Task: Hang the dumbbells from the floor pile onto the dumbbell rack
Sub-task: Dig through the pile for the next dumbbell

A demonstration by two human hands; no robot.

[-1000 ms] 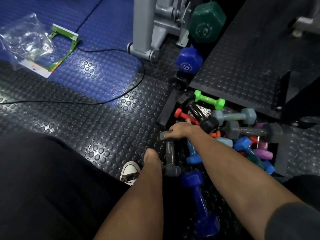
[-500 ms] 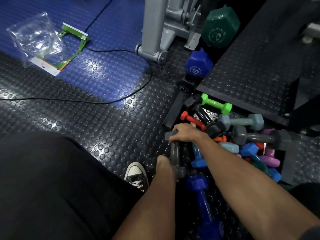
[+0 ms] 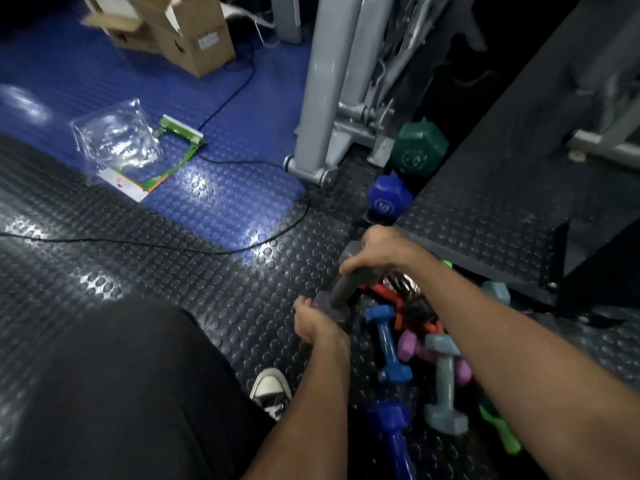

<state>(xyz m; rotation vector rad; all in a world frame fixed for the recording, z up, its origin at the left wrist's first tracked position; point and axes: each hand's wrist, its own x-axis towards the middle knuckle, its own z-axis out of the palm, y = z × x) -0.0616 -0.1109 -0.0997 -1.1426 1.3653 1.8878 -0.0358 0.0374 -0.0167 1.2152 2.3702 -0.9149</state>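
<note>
1. Right hand (image 3: 375,252) is wrapped around the far end of a grey dumbbell (image 3: 341,289), fingers curled over the top of it, so that's a proper grab
2. Left hand (image 3: 317,322) is on the near end of the same grey dumbbell, fingers curled against the head; looks like it's gripping, though the view is a bit blurry there
3. The grey dumbbell sits tilted between the two hands, at the left edge of the pile (image 3: 426,344); can't tell whether its low end touches the floor (image 3: 173,271)
4. The pile is just right of the grey dumbbell and mostly under the right forearm: a blue one (image 3: 388,342) lying closest, a purple one (image 3: 414,346) beyond that, a pale grey-blue one (image 3: 445,382) standing up on its end, something red/orange (image 3: 384,292) behind, and a bright green one (image 3: 502,431) at the near right
5. A darker blue dumbbell (image 3: 393,431) lies nearer the camera than the pile
6. Beyond the grey dumbbell, two big hex dumbbells sit by the grey metal frame (image 3: 322,98): a dark green one (image 3: 419,150) and a blue one (image 3: 388,199) just in front of it
7. Way off left of the pile there's a clear plastic bag (image 3: 114,143) with green packaging, a black cable (image 3: 138,242) snaking across the floor, and a cardboard box (image 3: 187,32) further back
8. A white-toed sneaker (image 3: 272,389) is planted just left of the left forearm
</note>
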